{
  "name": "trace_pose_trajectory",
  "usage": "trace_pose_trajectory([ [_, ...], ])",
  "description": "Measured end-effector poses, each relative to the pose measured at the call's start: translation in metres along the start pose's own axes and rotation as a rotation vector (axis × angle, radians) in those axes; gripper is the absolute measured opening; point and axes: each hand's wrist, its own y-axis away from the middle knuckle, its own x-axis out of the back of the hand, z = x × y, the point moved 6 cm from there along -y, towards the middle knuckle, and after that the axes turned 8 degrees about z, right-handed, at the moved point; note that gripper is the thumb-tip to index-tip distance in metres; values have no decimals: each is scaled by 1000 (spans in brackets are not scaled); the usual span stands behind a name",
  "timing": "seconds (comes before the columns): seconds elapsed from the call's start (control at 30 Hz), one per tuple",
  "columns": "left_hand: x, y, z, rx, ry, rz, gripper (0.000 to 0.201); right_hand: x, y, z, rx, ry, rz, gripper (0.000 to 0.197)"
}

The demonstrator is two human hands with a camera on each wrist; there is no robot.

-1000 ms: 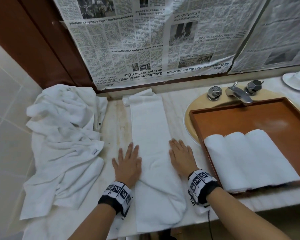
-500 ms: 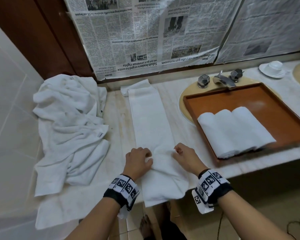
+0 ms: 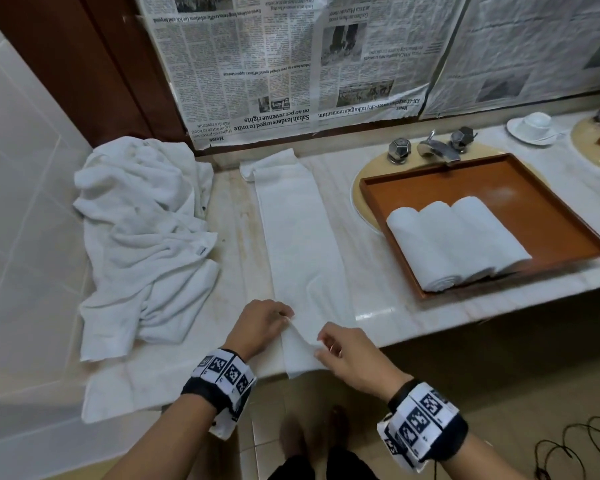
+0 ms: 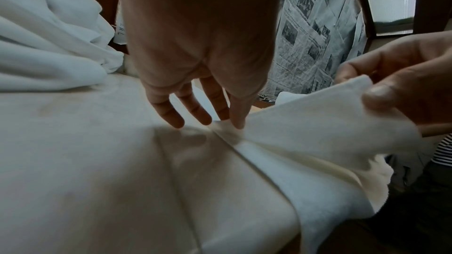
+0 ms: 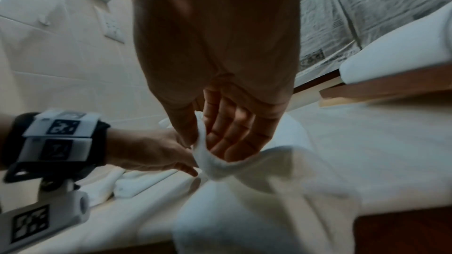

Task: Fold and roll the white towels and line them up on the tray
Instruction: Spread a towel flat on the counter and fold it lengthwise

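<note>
A long folded white towel (image 3: 298,237) lies as a strip across the marble counter, its near end hanging over the front edge. My left hand (image 3: 286,318) pinches the strip's left edge near that end, its fingers (image 4: 234,121) pointing down at the fold. My right hand (image 3: 323,344) pinches the right corner between thumb and fingers (image 4: 376,92) and holds it raised off the counter. The cloth (image 5: 220,163) forms a ridge between the two hands. Three rolled white towels (image 3: 454,244) lie side by side in the brown tray (image 3: 499,171) to the right.
A heap of loose white towels (image 3: 142,237) covers the counter's left end by the tiled wall. The tray sits over a sink under a chrome faucet (image 3: 433,150). A cup and saucer (image 3: 534,128) stand at the far right. Newspaper covers the wall behind.
Both hands slid from lying flat beside the strip back to its near end, curled onto it and lifted it. The head view pulled back from the counter.
</note>
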Motion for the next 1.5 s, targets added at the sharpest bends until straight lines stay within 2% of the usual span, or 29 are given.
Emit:
trace_pose_trajectory([
  [0.17, -2, 17, -4, 57, 53, 19, 24, -35, 11, 10, -43, 9, -174, 15],
  [0.27, -4, 22, -4, 76, 55, 49, 25, -32, 12, 11, -56, -60, -234, 15],
  [0.33, -5, 23, -4, 88, 60, 71, 26, -17, 4, 10, -32, -99, -145, 12],
  [0.4, -9, 24, -4, 71, 28, 86, 32, 1, -10, 12, 30, -76, 42, 15],
  [0.47, -15, 24, -3, 43, -47, 106, 48, 9, -26, 17, 102, 35, 207, 23],
  [0.53, -21, 23, 2, 64, -137, 117, 55, 5, -42, 24, 158, 163, 244, 35],
  [0.67, -43, 25, 11, 110, -345, 15, 70, -22, -63, 40, 180, 415, 93, 58],
  [0.73, -47, 28, 14, 120, -405, 9, 64, -30, -64, 52, 183, 506, 42, 71],
  [0.83, -52, 34, 7, 130, -420, 35, 55, -27, -64, 74, 130, 557, 50, 84],
  [0.97, -56, 37, 5, 176, -443, 34, 64, -6, -68, 80, -11, 439, 184, 84],
  [1.03, -59, 34, 8, 215, -425, 16, 72, -2, -70, 69, 26, 399, 237, 82],
  [1.1, -60, 27, 17, 216, -387, 54, 72, -8, -72, 58, 117, 393, 212, 77],
  [1.2, -66, 16, 23, 214, -352, 56, 56, -25, -77, 61, 161, 456, 117, 75],
  [1.37, -69, 23, 5, 202, -421, 66, 60, -9, -76, 101, 70, 549, 110, 62],
  [1.5, -67, 24, 1, 225, -436, 43, 67, 5, -78, 105, 40, 527, 84, 72],
])
